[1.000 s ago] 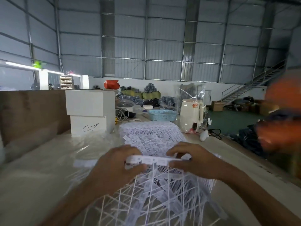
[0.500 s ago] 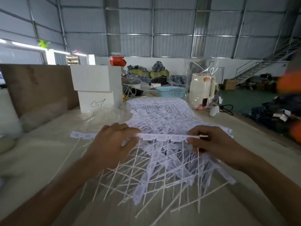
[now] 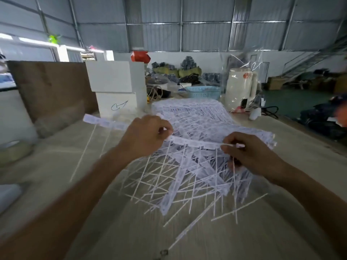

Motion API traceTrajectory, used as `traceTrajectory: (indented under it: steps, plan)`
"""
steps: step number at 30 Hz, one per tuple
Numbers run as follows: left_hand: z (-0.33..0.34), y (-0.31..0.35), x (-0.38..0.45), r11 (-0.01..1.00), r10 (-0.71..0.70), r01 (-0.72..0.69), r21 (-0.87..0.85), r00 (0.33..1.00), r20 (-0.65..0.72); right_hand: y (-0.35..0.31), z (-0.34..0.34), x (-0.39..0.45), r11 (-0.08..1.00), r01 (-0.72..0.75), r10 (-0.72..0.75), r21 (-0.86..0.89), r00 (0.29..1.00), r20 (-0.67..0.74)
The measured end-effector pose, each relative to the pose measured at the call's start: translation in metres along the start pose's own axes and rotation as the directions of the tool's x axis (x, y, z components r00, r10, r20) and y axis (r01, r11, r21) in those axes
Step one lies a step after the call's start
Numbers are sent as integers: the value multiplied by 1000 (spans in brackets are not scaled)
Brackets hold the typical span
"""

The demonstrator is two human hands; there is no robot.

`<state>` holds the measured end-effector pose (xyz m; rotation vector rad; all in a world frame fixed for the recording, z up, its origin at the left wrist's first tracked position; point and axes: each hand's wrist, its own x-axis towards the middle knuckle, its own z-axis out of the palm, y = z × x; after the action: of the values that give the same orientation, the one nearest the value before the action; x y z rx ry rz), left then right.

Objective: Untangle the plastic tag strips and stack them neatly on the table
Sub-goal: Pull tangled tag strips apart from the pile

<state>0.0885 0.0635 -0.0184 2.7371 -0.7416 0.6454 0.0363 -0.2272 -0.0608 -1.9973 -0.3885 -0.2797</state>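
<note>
I am pinching a white tag strip [image 3: 195, 143] with both hands: my left hand [image 3: 144, 136] is curling its fingers round the strip near its middle, and my right hand [image 3: 251, 156] is nipping its right end between thumb and fingertips. The strip is hanging just above the tangled pile of strips [image 3: 197, 156], which is lying on the pale table [image 3: 56, 166]. Beyond it are standing stacked white boxes [image 3: 114, 87], a blue basket [image 3: 203, 91] and a cream jug [image 3: 240, 89], with grey metal walls behind.

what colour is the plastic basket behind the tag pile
Light blue basket with perforated sides, seen in the head view.
</note>
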Motion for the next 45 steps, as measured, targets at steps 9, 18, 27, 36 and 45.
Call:
traceTrajectory:
  steps: [9, 18, 27, 36, 45]
  plan:
    - [40, 52, 10, 861, 43, 6, -509, 996, 84, -12, 13, 8, 998, 67, -68, 20, 996, 56]
    - [38, 67, -1, 663, -34, 77, -745, 997, 72, -33, 18, -7, 987, 159, -159, 24, 987, -11]
    - [23, 67, -9, 383, -37, 183, -906, 982, 183, -45, 16, -12, 590, 574, -631, -568, 766, 118]
    - [-8, 59, -18, 761, 169, -164, -627, 984, -52, -33, -33, 0, 867, 171, -310, -468, 920, -238]
    - [3, 55, -31, 827, 189, -227, -514, 974, -128, -48, 9, -14, 984, 151, -152, -94, 988, 0]
